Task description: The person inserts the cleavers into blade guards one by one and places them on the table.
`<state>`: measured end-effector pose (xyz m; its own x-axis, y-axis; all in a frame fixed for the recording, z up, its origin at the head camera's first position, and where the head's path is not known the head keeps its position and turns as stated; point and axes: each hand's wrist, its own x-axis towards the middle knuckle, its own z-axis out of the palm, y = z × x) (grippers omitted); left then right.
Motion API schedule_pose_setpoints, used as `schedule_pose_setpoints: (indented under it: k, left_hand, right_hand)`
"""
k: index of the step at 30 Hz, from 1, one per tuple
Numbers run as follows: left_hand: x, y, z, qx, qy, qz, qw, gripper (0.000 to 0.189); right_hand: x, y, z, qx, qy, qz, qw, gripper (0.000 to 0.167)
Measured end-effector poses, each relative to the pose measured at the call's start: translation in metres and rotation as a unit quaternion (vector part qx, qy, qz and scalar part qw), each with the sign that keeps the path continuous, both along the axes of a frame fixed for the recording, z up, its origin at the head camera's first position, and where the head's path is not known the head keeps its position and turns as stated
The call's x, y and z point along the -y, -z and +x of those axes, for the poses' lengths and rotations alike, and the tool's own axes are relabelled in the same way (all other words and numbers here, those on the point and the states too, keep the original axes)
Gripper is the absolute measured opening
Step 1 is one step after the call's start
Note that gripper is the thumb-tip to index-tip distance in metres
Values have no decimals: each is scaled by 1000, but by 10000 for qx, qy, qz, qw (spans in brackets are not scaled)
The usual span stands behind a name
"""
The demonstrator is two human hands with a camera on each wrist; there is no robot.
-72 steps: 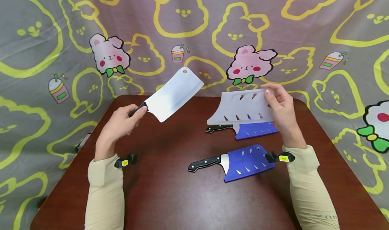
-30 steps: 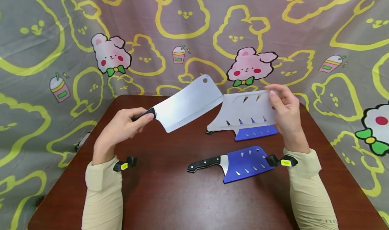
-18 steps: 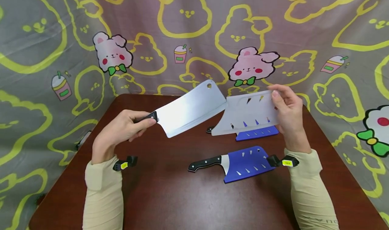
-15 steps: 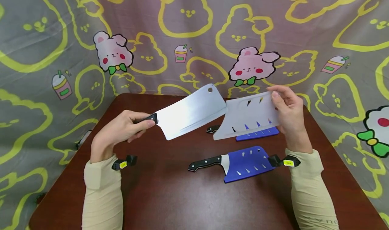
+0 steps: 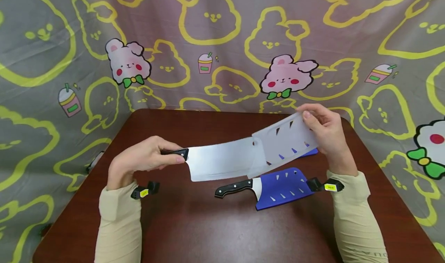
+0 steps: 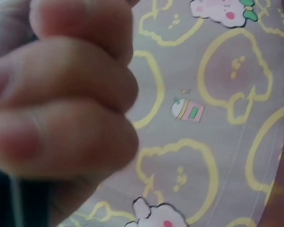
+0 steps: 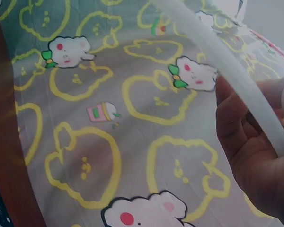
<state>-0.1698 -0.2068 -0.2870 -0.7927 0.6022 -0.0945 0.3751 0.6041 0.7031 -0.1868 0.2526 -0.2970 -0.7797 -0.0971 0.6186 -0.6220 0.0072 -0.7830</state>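
In the head view my left hand (image 5: 147,155) grips the black handle of a cleaver (image 5: 219,158), its bare steel blade pointing right. My right hand (image 5: 325,129) pinches the far end of a translucent white blade sheath (image 5: 278,147) with small slanted slots. The blade's tip, with its hole, shows through the sheath's near end. Both are held above the table. In the left wrist view the curled fingers (image 6: 71,85) of my left hand lie round the dark handle. The right wrist view has the sheath's edge (image 7: 236,75) running into my right hand.
A second cleaver in a blue slotted sheath (image 5: 283,189) lies on the brown table (image 5: 208,224), black handle to the left. Behind the white sheath, part of another blue sheath (image 5: 309,153) shows. A patterned curtain (image 5: 222,35) surrounds the table's back and sides.
The cleaver has come down and levelled out, moving right until its tip overlaps the white sheath's near end. The sheath has tilted, its left end lower.
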Motion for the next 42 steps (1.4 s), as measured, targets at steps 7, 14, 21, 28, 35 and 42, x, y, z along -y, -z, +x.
schedule_pose_setpoints:
  k: [7,14,21,28,35,42]
  left_hand:
    - [-9,6,-5,-656,104,-56,9978,14]
    - [-13,12,-10,-678,-192,-59,9975,21]
    - [-11,9,-10,-819,-225,-287,9960,23]
    - [-10,6,-10,-814,-236,-274,9960,21]
    - [-27,15,-12,-890,-152,-98,9959,23]
    - [-57,24,-16,-1110,44,-59,9938,34]
  right_hand:
    - [7,1,-1,-262,99,-223,9994,19]
    - [21,6,-2,49,206,-325,9992,19]
    - [31,10,-3,356,504,-196,9979,19]
    - [35,4,3,-30,437,-250,9987,19]
    - [51,9,4,-18,478,28,9989,18]
    - [79,32,4,228,630,724,9951,19]
